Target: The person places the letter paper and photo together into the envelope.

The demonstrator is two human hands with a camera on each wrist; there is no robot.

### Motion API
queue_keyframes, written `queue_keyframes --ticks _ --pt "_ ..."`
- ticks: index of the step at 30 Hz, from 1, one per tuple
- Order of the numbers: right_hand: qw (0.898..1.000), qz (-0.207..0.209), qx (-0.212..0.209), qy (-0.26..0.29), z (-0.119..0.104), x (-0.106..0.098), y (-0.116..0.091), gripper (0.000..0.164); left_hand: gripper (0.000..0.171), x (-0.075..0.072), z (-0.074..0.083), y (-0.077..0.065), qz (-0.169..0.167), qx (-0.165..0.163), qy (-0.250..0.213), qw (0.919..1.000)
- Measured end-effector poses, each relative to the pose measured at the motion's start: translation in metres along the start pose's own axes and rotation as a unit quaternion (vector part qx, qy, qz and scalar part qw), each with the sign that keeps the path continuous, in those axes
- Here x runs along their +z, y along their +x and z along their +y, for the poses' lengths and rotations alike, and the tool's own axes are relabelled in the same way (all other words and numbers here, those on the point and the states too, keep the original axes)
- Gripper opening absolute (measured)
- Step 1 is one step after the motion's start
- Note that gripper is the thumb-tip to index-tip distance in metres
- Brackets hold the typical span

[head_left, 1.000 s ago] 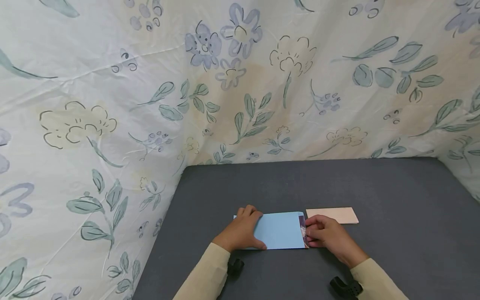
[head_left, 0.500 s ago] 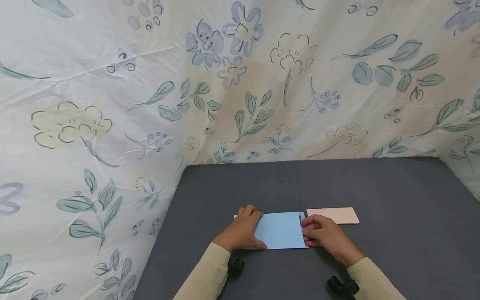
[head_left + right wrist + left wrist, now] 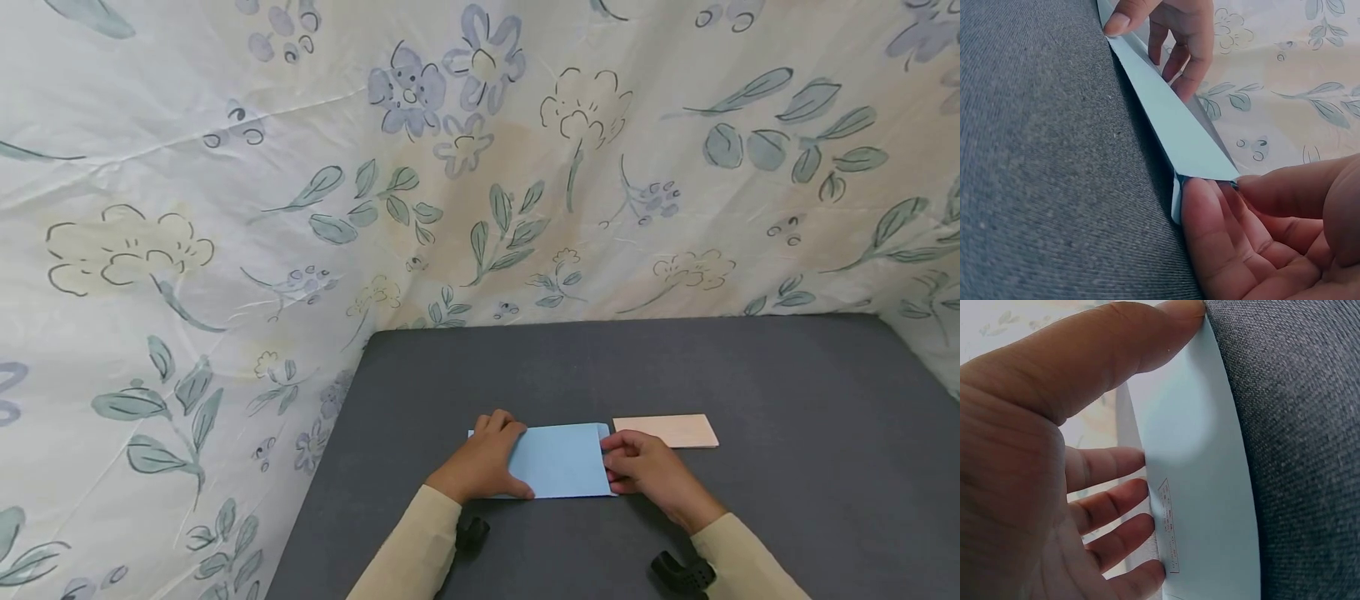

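A light blue envelope lies flat on the table, its mouth facing right. My left hand spans its left part; the left wrist view shows the thumb on the near edge and the spread fingertips along the far edge, by a small red-framed print. My right hand is at the mouth, fingers curled. In the right wrist view, its fingertips sit right in the opening beside a small folded flap. A thin dark sliver of a printed card shows by the thumb; the remainder is hidden inside the envelope.
A pale, flat rectangular piece lies just behind my right hand. The dark grey table reaches back to a floral cloth, which also hangs along the left. Black wrist cameras hang below both sleeves.
My right hand has shifted slightly left, pushing the dark printed card into the envelope, so its strip at the mouth is out of sight in the head view. The left hand stays put.
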State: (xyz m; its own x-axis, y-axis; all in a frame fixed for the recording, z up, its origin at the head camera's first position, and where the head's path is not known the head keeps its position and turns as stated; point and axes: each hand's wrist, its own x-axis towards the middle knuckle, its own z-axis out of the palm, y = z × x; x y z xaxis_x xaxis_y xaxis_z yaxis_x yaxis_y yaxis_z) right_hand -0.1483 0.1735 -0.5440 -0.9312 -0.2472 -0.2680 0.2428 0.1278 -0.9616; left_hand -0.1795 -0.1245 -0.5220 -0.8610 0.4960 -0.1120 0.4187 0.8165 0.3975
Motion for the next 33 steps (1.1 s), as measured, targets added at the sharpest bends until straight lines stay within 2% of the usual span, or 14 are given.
queue_keyframes --ticks 13,24,33 --pt "1.0 0.0 -0.005 0.015 0.0 -0.009 -0.002 0.029 0.097 0.003 -0.001 0.002 0.004 0.002 -0.003 1.0" --pt "0.999 0.045 -0.001 0.003 0.002 -0.031 -0.002 0.03 0.097 0.003 -0.003 0.004 0.005 0.001 -0.006 1.0" --pt "0.996 0.079 -0.003 -0.028 0.0 -0.059 -0.005 0.038 0.097 0.001 0.0 0.004 0.004 -0.005 -0.004 1.0"
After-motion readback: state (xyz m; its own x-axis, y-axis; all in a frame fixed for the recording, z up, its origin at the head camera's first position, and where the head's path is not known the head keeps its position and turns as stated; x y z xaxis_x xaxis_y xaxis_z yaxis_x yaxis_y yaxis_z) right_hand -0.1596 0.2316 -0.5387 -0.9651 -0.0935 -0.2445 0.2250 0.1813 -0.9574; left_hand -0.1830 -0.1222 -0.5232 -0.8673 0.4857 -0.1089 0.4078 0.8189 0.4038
